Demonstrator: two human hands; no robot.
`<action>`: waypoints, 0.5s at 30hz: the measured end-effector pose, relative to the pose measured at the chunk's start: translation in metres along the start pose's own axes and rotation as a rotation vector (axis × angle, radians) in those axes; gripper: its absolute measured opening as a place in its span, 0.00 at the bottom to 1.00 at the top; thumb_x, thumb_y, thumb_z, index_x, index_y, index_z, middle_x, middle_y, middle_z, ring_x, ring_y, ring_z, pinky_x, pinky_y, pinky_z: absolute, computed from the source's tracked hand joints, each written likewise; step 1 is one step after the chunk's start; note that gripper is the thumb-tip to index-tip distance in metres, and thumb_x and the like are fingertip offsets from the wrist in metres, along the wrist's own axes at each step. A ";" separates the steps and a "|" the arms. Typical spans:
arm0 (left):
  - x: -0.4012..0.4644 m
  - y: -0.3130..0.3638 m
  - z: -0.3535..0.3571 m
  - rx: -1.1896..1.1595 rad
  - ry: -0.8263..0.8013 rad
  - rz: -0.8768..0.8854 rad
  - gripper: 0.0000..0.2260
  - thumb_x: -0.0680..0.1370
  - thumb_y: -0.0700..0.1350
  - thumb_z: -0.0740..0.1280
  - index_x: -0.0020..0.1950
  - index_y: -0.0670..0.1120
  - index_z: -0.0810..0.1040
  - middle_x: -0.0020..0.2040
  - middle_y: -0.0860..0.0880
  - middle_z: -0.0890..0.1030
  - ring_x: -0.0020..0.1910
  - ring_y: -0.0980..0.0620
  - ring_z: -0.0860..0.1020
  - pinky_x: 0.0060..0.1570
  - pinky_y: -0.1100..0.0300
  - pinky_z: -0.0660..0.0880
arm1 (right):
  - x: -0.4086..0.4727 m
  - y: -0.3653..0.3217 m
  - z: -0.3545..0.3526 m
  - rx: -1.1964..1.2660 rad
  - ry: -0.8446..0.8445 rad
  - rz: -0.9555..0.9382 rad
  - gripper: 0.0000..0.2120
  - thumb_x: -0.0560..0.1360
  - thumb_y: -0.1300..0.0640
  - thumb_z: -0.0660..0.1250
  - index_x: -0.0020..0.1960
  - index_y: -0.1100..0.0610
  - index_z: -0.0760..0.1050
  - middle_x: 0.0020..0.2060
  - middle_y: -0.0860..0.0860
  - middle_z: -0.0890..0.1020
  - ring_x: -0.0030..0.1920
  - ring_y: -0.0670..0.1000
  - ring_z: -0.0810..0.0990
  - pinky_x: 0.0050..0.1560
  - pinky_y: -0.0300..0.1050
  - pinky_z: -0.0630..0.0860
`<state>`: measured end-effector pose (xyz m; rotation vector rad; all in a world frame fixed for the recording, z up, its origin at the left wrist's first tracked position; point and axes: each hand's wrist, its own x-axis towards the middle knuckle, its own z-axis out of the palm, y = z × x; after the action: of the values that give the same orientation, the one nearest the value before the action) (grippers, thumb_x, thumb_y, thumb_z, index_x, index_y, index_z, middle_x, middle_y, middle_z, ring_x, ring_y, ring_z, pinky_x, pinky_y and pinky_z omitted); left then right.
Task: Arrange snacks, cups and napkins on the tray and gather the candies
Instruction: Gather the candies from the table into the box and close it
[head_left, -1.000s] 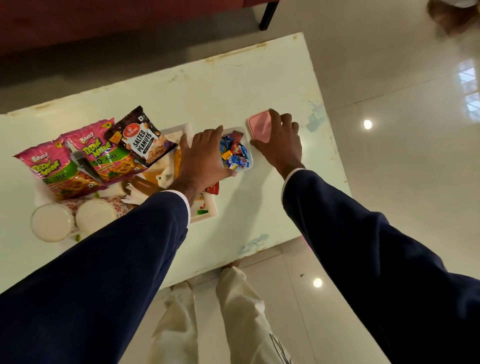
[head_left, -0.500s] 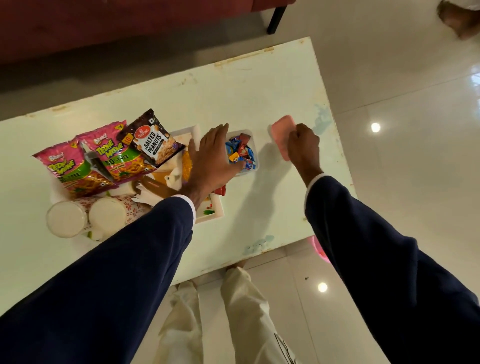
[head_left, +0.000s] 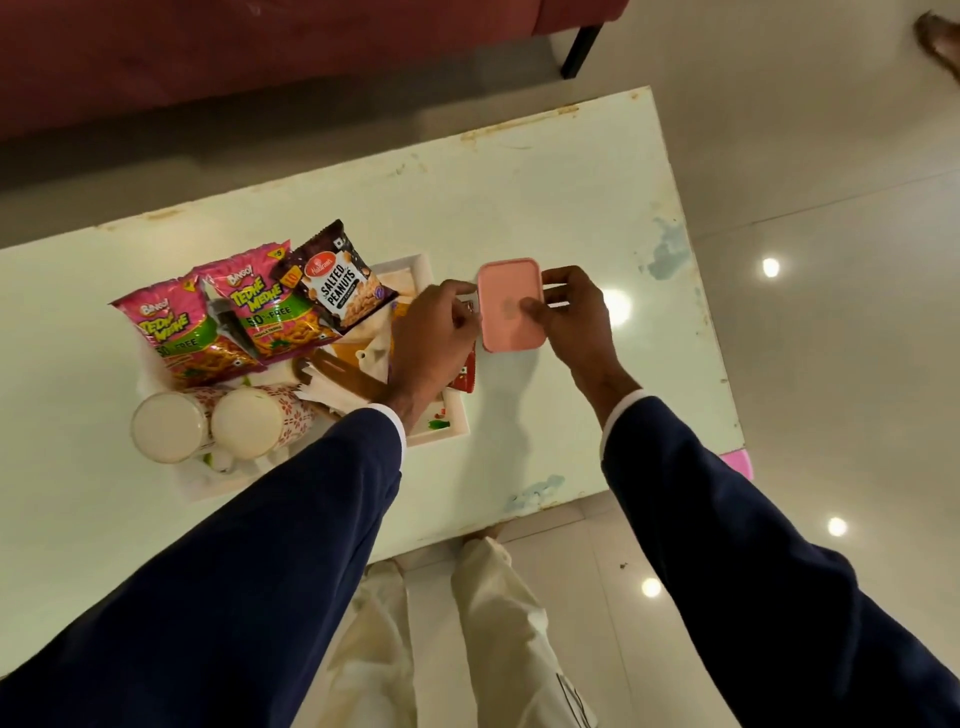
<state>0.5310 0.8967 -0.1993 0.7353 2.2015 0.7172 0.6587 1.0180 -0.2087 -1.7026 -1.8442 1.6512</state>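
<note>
My right hand (head_left: 576, 317) pinches a pink lid (head_left: 501, 288), thumb on top, and holds it flat over the candy box, which is hidden beneath. My left hand (head_left: 428, 338) curls its fingers at the lid's left edge, on the box side. To the left, the white tray (head_left: 441, 439) carries two pink snack packets (head_left: 179, 332) (head_left: 270, 312), a salted peanuts packet (head_left: 340, 283), two paper cups (head_left: 166, 426) (head_left: 247, 423) lying on their sides, and napkins (head_left: 322, 389). A red candy (head_left: 464, 376) lies by the tray's right rim.
All of this rests on a pale green table (head_left: 519, 197) with worn edges, above a glossy tiled floor. A red sofa (head_left: 260, 52) stands behind the table. Something pink (head_left: 737, 462) pokes out below the table's right edge. My legs are under the near edge.
My right hand lifted the pink lid from the table and carried it left over the candy box, covering the candies. My left hand shifted from the tray side to the box's left edge.
</note>
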 end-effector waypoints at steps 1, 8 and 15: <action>0.002 -0.002 0.000 0.107 0.017 0.041 0.14 0.79 0.47 0.68 0.64 0.51 0.78 0.52 0.52 0.80 0.54 0.50 0.80 0.59 0.50 0.75 | 0.002 0.000 0.003 -0.051 0.013 -0.019 0.16 0.72 0.57 0.74 0.58 0.56 0.76 0.48 0.51 0.82 0.44 0.52 0.81 0.38 0.38 0.74; 0.015 -0.007 0.001 0.366 -0.006 0.019 0.18 0.78 0.54 0.68 0.67 0.50 0.77 0.66 0.46 0.73 0.67 0.43 0.70 0.64 0.45 0.63 | 0.007 0.005 0.012 -0.195 0.094 -0.018 0.18 0.71 0.55 0.76 0.58 0.55 0.75 0.51 0.54 0.82 0.47 0.52 0.81 0.42 0.39 0.73; 0.027 -0.003 -0.001 0.447 -0.018 0.002 0.15 0.78 0.59 0.67 0.59 0.52 0.82 0.64 0.47 0.77 0.65 0.43 0.71 0.64 0.43 0.62 | 0.008 0.007 0.013 -0.281 0.079 -0.045 0.19 0.72 0.53 0.75 0.61 0.51 0.75 0.52 0.50 0.80 0.51 0.51 0.79 0.41 0.41 0.72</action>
<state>0.5139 0.9126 -0.2125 0.9560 2.3709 0.2119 0.6505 1.0147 -0.2231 -1.7834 -2.1414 1.3386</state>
